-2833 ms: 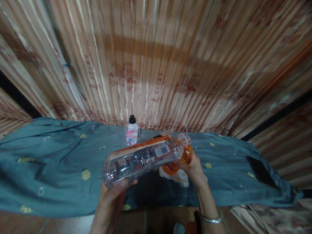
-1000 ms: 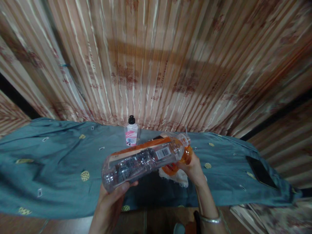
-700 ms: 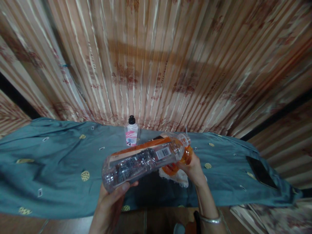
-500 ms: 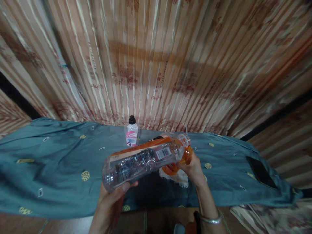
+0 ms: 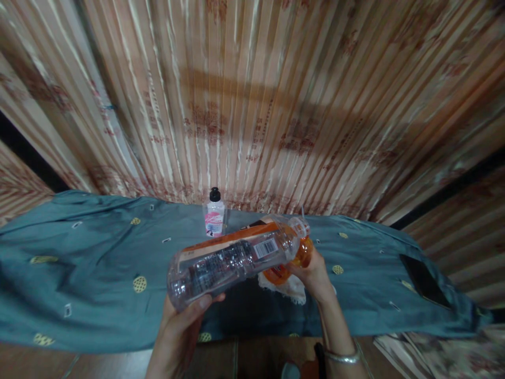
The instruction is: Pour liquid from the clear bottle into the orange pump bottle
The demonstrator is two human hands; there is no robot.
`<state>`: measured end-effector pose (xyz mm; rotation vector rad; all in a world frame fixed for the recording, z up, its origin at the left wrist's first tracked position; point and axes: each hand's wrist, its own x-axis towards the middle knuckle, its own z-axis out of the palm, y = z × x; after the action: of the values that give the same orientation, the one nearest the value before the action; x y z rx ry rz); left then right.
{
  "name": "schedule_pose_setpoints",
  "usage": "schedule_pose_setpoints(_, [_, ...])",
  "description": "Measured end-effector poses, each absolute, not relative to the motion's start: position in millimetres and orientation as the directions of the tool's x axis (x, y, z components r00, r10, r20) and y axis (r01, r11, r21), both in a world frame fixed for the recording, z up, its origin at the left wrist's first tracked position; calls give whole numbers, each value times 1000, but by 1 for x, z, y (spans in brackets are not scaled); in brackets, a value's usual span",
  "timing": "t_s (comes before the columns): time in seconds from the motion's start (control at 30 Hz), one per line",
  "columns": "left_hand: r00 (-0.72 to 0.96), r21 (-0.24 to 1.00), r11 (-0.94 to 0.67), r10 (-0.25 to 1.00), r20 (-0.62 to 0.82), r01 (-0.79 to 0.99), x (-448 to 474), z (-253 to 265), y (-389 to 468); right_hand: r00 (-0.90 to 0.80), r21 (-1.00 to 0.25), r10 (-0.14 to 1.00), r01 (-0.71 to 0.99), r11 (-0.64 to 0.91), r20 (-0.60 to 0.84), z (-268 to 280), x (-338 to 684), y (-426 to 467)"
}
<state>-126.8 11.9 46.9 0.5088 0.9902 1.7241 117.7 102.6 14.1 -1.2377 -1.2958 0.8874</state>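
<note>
My left hand [image 5: 188, 315] is wrapped around the lower part of a large clear plastic bottle [image 5: 232, 263] with an orange label and a barcode. The bottle lies tilted, its neck up to the right. My right hand [image 5: 313, 271] grips an orange bottle [image 5: 303, 251] just under that neck; the clear bottle covers much of it. The two mouths appear close together, but I cannot tell whether they touch. Beneath the orange bottle is a white cloth [image 5: 290, 289] with a fringed edge.
A white bottle with a pink label and black cap [image 5: 214, 217] stands at the back of the green tablecloth [image 5: 102, 263]. A dark phone-like slab [image 5: 425, 280] lies at the right. Behind the table hangs a pleated, patterned curtain [image 5: 244, 105].
Both hands and the two bottles hold nearly the same pose. The whole view has shifted very slightly.
</note>
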Motion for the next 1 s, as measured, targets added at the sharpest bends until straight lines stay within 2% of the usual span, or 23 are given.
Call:
schedule_pose_setpoints(0.37, [-370,814,-131,923,-108,-567,-126,47,12,112,-982,980,105,154,166,13,119,103])
schedule_pose_setpoints(0.5, [-380,817,-111,914,-139,-566,-126,48,12,122,-983,980,117,141,155,13,119,102])
schedule_pose_setpoints(1.0, [-366,823,-117,923,-117,-556,-126,50,11,128,-972,974,171,164,187,15,119,102])
